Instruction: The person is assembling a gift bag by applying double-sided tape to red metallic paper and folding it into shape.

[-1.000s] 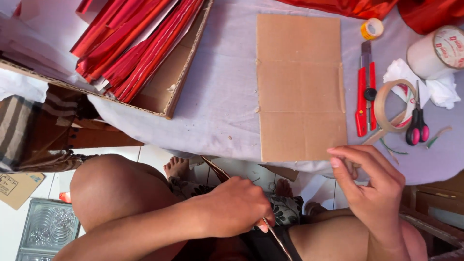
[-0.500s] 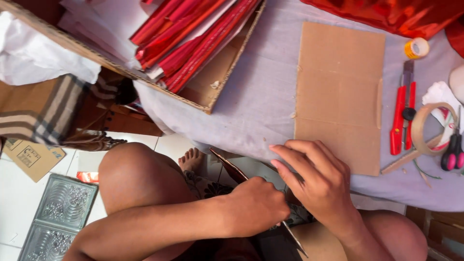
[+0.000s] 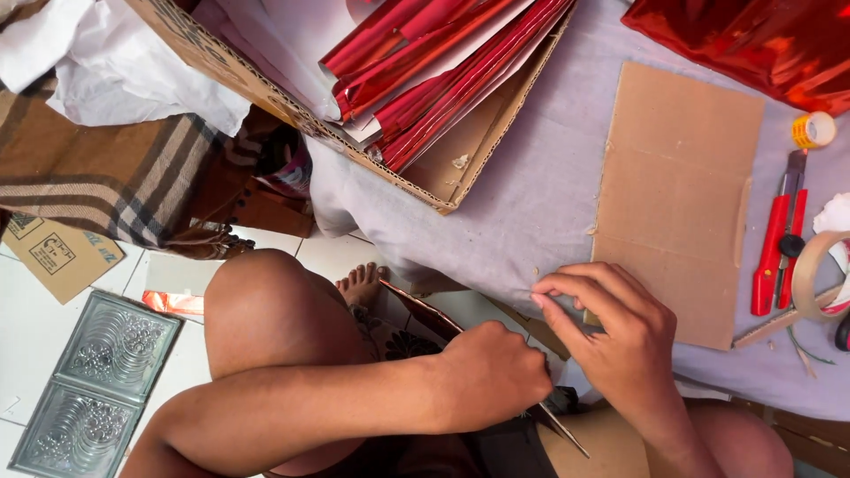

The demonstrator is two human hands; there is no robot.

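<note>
Head view, looking down past the person's bare knees: at far left a glass block [image 3: 93, 385] and a piece of brown card [image 3: 60, 257] lie on the white tiled floor, with a striped brown cloth [image 3: 124, 173] above them. Moving right, an open cardboard box [image 3: 372, 115] holds rolls of red foil [image 3: 443, 62] and white paper, its corner resting on the grey cloth-covered table [image 3: 531, 204]. Below the table edge, the left hand [image 3: 491, 376] is clenched around a thin flat sheet [image 3: 425, 314] held on edge over the lap; the sheet's long axis runs diagonally from upper left near the foot down to lower right, passing under the fist and ending in a point near the right thigh. Just beside it, the right hand [image 3: 615, 341] has its fingers pinched together at the table's edge, touching the cloth near the lower left corner of a flat cardboard rectangle [image 3: 677, 195]; whether it grips anything I cannot tell. The left hand is plainly the nearer to the sheet. Farther right lie a red-handled cutter [image 3: 777, 248], a small yellow-capped bottle [image 3: 813, 130], a tape roll [image 3: 819, 274], and crumpled red foil [image 3: 753, 44] at the top.
</note>
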